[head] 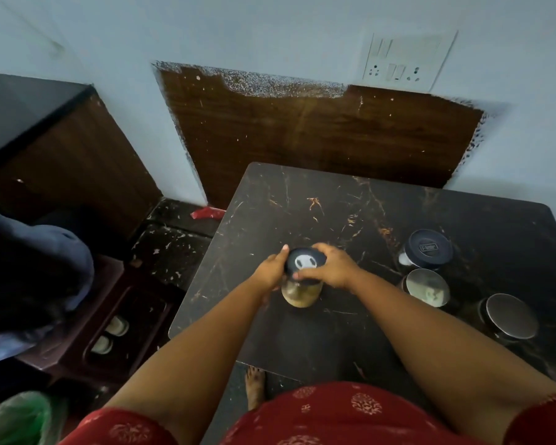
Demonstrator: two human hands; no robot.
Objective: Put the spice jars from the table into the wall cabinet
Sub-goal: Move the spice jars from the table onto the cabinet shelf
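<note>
Glass jar [301, 292], round dark lid, clasped by left hand [269, 272] and right hand [332, 268] grips.

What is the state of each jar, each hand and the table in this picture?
Jar with dark lid: upright, lid on, held by both hands.
Left hand: gripping the jar's side.
Right hand: fingers over the lid.
Navy-lidded jar: closed, on the table, untouched.
Middle steel-lidded jar: closed, untouched.
Nearest steel-lidded jar: closed, untouched.
Table: dark, scratched top.
</note>
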